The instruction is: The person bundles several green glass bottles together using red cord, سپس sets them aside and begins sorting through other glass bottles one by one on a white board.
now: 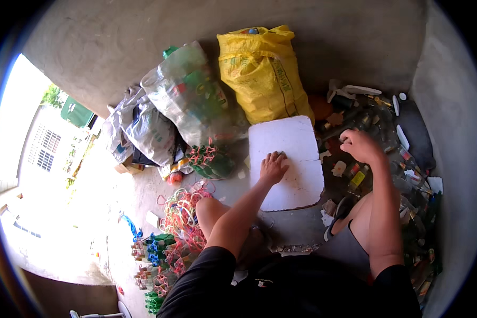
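Note:
My left hand rests palm down on a white foam board, its fingers spread. A small dark spot or object shows at its fingertips, too small to make out. The board is cracked near its right edge and dotted with dirt. To the right, my right hand hangs above a heap of glass bottles with its fingers curled inward. Whether anything is inside those fingers is hidden. Below it in the heap lies a bottle with a yellow label.
Behind the board stands a full yellow woven sack. Left of it are a clear plastic bag of green bottles and a white bag. Tied green bottles, tangled plastic twine and bundled bottles lie at left. A concrete wall bounds the right.

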Motion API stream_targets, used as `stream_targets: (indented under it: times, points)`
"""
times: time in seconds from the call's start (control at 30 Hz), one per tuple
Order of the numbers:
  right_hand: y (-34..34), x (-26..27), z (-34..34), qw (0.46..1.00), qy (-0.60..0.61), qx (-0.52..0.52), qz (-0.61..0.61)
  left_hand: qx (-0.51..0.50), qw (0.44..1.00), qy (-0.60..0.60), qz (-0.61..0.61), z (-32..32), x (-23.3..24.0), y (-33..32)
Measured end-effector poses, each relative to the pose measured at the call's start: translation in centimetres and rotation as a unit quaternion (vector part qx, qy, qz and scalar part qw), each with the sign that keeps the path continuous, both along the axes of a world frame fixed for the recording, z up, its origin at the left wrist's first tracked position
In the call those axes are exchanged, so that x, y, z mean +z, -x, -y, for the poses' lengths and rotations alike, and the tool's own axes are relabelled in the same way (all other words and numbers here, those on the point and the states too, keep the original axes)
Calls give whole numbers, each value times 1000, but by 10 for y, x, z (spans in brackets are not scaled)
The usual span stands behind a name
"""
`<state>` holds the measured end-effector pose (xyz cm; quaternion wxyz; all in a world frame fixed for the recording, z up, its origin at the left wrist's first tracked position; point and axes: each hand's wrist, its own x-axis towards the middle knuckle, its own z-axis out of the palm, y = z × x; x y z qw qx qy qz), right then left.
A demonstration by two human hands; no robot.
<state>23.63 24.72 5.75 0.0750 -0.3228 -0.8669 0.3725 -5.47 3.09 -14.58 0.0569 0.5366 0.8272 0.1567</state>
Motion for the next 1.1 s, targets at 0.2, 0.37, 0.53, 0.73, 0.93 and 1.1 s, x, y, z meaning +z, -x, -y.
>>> stream_targets:
  times: [0.2, 0.37, 0.53, 0.73, 0.93, 1.1]
  points:
    - [-23, 43, -1, 971, 178, 43, -154, 43, 994, -87, -50, -37, -43, 10]
    - [-72, 31, -56, 912, 314, -41, -261, 45, 986, -149, -59, -56, -41, -9]
    - [-73, -134, -142, 812, 404, -288, -308, 86, 995, -46, -33, -54, -30, -11]
    - [-56, -370, -179, 648, 570, -455, -221, 84, 994, -66, -36, -66, -29, -16]
    - [17, -411, -197, 775, 458, -422, -103, 102, 994, -18, -36, -62, -36, -12]
    - [50, -431, -228, 819, 370, -437, -31, 90, 995, -14, -49, -64, -34, -11]
